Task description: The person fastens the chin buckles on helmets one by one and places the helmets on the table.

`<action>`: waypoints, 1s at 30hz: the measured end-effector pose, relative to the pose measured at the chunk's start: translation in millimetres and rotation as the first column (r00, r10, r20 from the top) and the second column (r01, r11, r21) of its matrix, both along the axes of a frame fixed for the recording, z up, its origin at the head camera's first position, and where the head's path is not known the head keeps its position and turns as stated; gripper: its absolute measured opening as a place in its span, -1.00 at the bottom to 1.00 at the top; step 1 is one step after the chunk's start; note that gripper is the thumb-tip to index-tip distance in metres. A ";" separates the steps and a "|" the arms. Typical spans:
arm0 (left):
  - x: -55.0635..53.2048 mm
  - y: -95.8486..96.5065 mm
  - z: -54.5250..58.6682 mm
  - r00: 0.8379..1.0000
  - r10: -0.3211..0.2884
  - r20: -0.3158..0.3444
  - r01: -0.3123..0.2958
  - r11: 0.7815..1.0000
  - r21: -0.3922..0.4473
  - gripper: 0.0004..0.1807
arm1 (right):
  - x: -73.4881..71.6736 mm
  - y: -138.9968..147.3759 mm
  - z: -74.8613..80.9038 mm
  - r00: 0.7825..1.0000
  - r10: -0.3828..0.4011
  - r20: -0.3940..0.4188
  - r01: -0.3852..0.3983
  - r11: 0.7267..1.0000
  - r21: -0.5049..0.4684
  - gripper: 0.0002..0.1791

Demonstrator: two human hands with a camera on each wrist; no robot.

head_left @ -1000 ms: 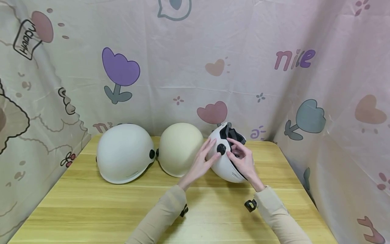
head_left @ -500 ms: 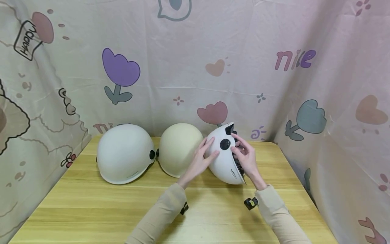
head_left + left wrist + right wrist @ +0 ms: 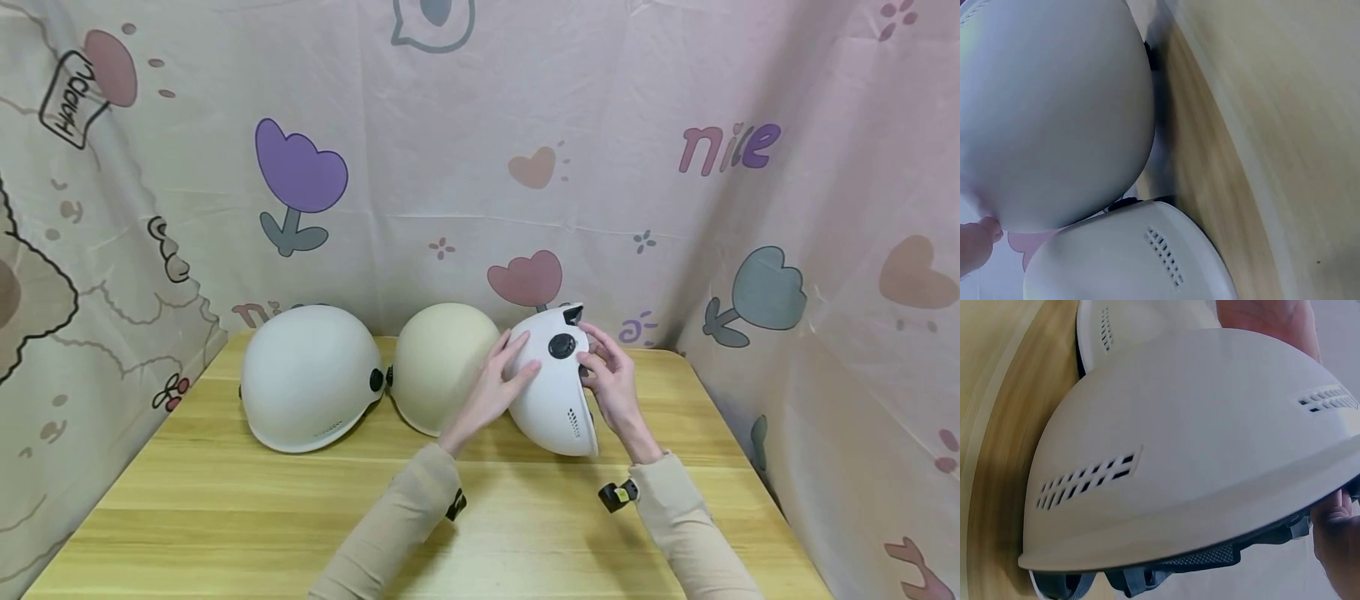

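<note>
A white helmet (image 3: pixel 551 392) with a round black disc on its side is tipped over at the right of the row in the head view, open underside facing right. My left hand (image 3: pixel 495 383) rests spread against its shell, fingers and thumb straight. On the other side my right hand (image 3: pixel 609 375) grips the rim near the disc, fingertips partly hidden behind the edge. In the right wrist view, the helmet's vent slots (image 3: pixel 1088 481) and dark inner straps (image 3: pixel 1210 557) show along the rim, with my right thumb and fingers (image 3: pixel 1335 537) at the edge.
A cream helmet (image 3: pixel 442 367) stands dome up, just left of the held one. Farther left is a larger white helmet (image 3: pixel 307 375), also dome up. All are on a wooden table (image 3: pixel 262 517), before a patterned cloth backdrop (image 3: pixel 420 167).
The white helmet has turned between my hands: its disc has moved up and right, its side vents face me more, and its inside has swung out of sight. My right hand has followed slightly rightward.
</note>
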State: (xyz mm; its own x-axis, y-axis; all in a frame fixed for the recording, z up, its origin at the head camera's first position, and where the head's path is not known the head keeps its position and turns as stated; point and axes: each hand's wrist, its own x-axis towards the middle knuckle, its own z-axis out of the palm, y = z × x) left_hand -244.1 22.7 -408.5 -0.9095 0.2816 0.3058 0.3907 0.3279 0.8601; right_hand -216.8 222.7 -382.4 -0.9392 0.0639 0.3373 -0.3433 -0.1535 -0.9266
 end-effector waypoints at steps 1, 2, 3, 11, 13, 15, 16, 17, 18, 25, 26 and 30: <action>-0.2 -0.5 1.0 1.000 -0.002 -0.008 0.002 1.000 0.001 -0.35 | 0.2 0.7 0.7 1.000 0.001 0.007 -0.001 1.000 -0.020 -0.43; -0.5 -1.0 1.9 1.000 -0.005 -0.017 0.005 1.000 0.003 -0.36 | 0.2 1.7 1.4 1.000 0.001 0.015 -0.001 0.999 -0.041 -0.44; -0.6 -1.5 2.6 1.000 -0.007 -0.027 0.008 1.000 0.005 -0.37 | 0.3 2.9 1.7 1.000 0.004 0.019 -0.003 0.998 -0.056 -0.45; -1.1 -3.2 1.3 0.998 -0.052 -0.034 0.053 0.999 0.013 -0.35 | 1.6 12.3 3.6 0.999 0.016 0.036 -0.012 0.995 -0.102 -0.48; -0.9 -3.1 0.6 0.998 -0.068 -0.016 0.068 0.998 0.002 -0.33 | 1.9 14.1 3.8 0.999 0.003 0.036 0.001 0.994 -0.110 -0.48; -0.7 -3.2 -0.1 0.997 -0.079 0.006 0.079 0.997 -0.012 -0.32 | 2.0 15.9 3.8 0.999 -0.012 0.044 0.018 0.993 -0.117 -0.48; -0.6 -3.0 -0.1 0.996 -0.084 0.018 0.084 0.996 -0.016 -0.31 | 2.1 16.8 3.9 0.999 -0.019 0.048 0.025 0.992 -0.122 -0.48; -0.3 -2.8 0.1 0.996 -0.087 0.031 0.088 0.996 -0.020 -0.30 | 2.1 17.7 3.9 0.998 -0.028 0.056 0.036 0.991 -0.130 -0.48; 0.1 -2.7 0.4 0.995 -0.088 0.042 0.089 0.996 -0.024 -0.29 | 2.1 18.7 3.9 0.997 -0.035 0.064 0.043 0.990 -0.137 -0.49; 3.3 -2.5 2.6 0.997 -0.058 0.055 0.057 0.998 0.012 -0.25 | 2.1 25.0 3.4 0.992 -0.071 0.100 0.090 0.976 -0.198 -0.53; 3.5 -2.3 2.6 0.997 -0.054 0.049 0.053 0.998 0.018 -0.25 | 2.3 25.8 3.3 0.992 -0.071 0.101 0.091 0.975 -0.201 -0.52; 2.9 -1.2 1.5 0.998 -0.053 0.022 0.052 0.998 0.023 -0.26 | 3.3 30.2 3.5 0.993 -0.059 0.102 0.076 0.982 -0.173 -0.52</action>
State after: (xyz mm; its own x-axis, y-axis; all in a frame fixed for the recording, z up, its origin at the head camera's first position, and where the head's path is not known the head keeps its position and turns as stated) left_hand -241.2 21.4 -407.0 -0.9005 0.3224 0.2918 0.3870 0.2882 0.8759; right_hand -213.5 252.8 -378.9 -0.9581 0.1789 0.2237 -0.2693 -0.2973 -0.9160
